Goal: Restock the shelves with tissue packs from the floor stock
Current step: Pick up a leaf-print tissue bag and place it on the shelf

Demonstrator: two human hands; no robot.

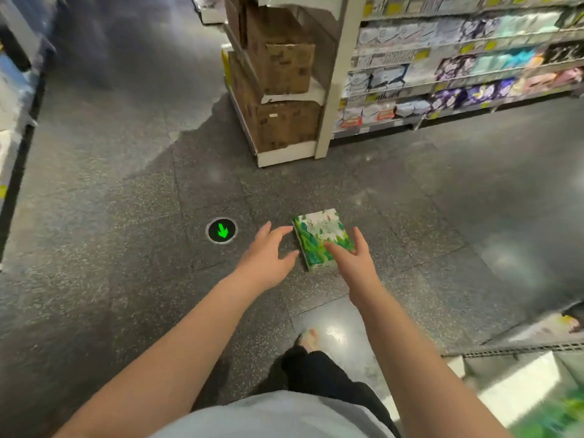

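A green-and-white tissue pack [317, 235] lies flat on the dark speckled floor in front of me. My left hand [268, 257] hovers just to its left with fingers spread, holding nothing. My right hand [352, 257] is over the pack's near right corner, fingers apart, thumb across the pack's top; I cannot tell whether it touches. Shelves [458, 58] stocked with tissue and paper packs stand at the upper right.
A shelf end with stacked cardboard boxes [278, 90] stands straight ahead. A round floor marker with a green arrow [222, 230] lies left of my hands. Another shelf edge [521, 384] with green packs is at the lower right. More shelving runs along the left edge.
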